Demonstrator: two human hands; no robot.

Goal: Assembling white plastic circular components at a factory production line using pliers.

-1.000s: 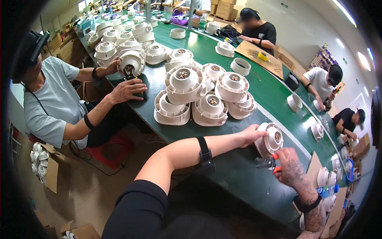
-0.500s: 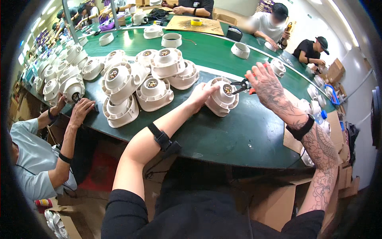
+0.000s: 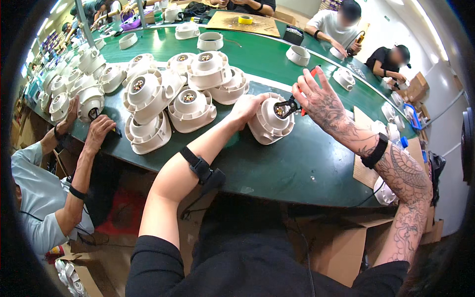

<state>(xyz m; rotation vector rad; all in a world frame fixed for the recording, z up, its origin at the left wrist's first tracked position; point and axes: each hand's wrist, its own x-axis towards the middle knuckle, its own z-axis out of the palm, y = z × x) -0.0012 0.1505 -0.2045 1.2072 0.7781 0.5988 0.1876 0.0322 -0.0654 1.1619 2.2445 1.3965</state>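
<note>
My left hand grips the side of a white round plastic housing that stands on the green table. My right hand holds pliers with red handles, their dark jaws at the metal part in the middle of the housing's top. A black band sits on my left forearm and another on my right wrist.
A pile of stacked white housings lies left of my hands. A co-worker at the left handles another housing. More housings line the far left edge. Other people sit at the far side. Cardboard boxes stand under the table.
My view has swung so the housing sits nearer the middle. My left hand stays on the housing, and my right hand still works the pliers at its top.
</note>
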